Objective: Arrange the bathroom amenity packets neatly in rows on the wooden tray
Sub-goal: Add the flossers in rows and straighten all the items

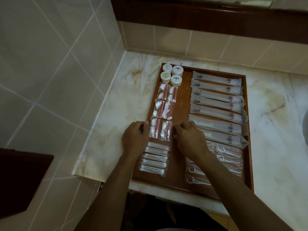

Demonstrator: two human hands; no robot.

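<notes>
I judge the job nearly finished. The wooden tray (185, 84) sits on the marble worktop (116, 104), with round jars (172, 74) at 11 o'clock, red-and-white packets (164, 112) paired below them, cotton-swab packets (154, 158) stacked at 7 o'clock, long sachets (216, 104) in a column at 2 o'clock and floss picks (228, 158) at 5 o'clock. My left hand (135, 139) curls its fingers over the tray's left edge; my right hand (189, 139) is loosely curled beside the lowest packets, grasp unclear. What's left is squaring the sachets.
</notes>
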